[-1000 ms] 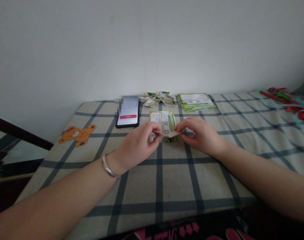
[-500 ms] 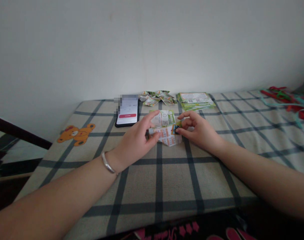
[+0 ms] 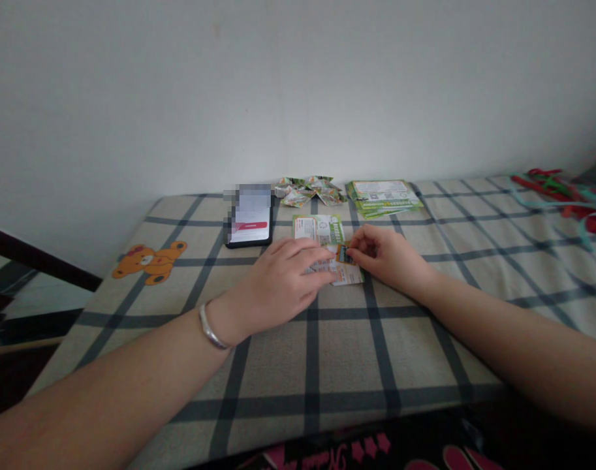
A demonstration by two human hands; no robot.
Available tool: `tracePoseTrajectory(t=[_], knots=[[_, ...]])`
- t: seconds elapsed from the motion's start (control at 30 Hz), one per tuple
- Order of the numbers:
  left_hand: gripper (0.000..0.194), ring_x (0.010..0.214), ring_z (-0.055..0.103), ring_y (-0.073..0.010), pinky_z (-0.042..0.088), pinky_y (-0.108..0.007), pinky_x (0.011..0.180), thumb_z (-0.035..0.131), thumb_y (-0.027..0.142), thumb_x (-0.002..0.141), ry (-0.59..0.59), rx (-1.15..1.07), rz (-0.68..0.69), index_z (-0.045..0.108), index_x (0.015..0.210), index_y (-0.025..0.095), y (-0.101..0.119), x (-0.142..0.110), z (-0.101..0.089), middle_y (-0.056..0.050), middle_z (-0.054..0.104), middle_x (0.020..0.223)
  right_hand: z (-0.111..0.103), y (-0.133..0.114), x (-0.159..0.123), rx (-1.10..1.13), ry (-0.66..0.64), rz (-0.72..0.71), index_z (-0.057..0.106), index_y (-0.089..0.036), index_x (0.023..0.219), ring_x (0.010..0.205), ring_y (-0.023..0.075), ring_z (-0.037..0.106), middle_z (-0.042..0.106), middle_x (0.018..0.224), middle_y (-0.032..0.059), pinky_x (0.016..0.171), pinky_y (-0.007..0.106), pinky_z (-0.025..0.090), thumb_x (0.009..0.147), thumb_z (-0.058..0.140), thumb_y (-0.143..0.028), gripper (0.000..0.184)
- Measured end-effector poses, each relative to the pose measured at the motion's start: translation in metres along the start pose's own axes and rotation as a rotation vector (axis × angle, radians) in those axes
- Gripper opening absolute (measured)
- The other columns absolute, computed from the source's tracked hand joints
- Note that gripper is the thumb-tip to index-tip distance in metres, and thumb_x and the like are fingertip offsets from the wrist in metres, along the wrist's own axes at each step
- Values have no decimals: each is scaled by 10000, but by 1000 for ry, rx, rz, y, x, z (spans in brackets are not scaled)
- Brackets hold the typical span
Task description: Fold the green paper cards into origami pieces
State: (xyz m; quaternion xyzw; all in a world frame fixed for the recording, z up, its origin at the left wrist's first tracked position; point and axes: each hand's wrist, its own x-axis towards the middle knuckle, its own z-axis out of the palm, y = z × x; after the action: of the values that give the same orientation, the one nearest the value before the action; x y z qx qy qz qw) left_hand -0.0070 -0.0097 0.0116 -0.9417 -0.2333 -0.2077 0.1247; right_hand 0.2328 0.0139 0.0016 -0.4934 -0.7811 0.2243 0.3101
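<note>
A printed green-and-white paper sheet (image 3: 305,226) lies on the checked tablecloth between my hands, with crease lines across it. My left hand (image 3: 290,277) rests flat over its lower left part, fingers stretched to the right, hiding some of the print. At the sheet's right edge my right hand (image 3: 376,251) is closed, thumb and forefinger pinched at the yellow-and-blue printed corner of the paper. The other fingers of that hand are curled in.
Behind the sheet lie several folded paper pieces (image 3: 310,192) and a stack of green printed sheets (image 3: 386,196). A phone (image 3: 249,225) leans left of them. A bear cutout (image 3: 151,263) is at the left; red and teal ribbons (image 3: 562,196) lie far right.
My left hand has turned palm down and flattened onto the sheet, which now lies flatter. My right hand's fingers have closed in at the paper's right edge.
</note>
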Motion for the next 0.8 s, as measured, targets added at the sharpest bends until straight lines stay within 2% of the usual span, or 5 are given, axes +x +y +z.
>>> tracePoseTrajectory(t=[0.17,0.33,0.47,0.6,0.8], knots=[[235,1113,576,-229,453,-437,978,471,173,960,-83,72,103,672,1076,214,4,3,0,-31,689,1108,1,4,1,-39,-19,-1,634,-202,813,560,113,523,620,656,-23,514,251,373,829,617,-285,86],[255,1096,589,-242,472,-444,954,508,213,940,-108,54,21,645,1155,199,2,1,3,-53,679,1141,-2,5,2,-45,-28,-60,680,-207,899,646,135,572,685,786,6,575,272,429,845,601,-266,112],[268,1092,587,-229,479,-427,959,540,235,924,-84,-3,-29,632,1173,199,-1,-1,5,-40,657,1211,-11,4,2,-172,-56,-198,697,-211,944,850,198,616,716,924,37,765,345,467,788,709,-289,175],[268,1087,586,-220,481,-413,966,552,224,915,-83,-45,-35,630,1167,175,-2,-2,6,-39,663,1205,-19,6,1,-214,-128,-327,682,-219,1017,1008,234,603,706,1028,44,932,411,425,720,796,-364,349],[298,1136,570,-224,472,-426,999,570,220,901,-94,-85,-55,620,1191,175,-3,-4,7,-45,651,1239,-23,5,-2,-269,-192,-388,672,-226,1096,1045,240,572,660,1072,66,946,417,429,763,737,-309,349]])
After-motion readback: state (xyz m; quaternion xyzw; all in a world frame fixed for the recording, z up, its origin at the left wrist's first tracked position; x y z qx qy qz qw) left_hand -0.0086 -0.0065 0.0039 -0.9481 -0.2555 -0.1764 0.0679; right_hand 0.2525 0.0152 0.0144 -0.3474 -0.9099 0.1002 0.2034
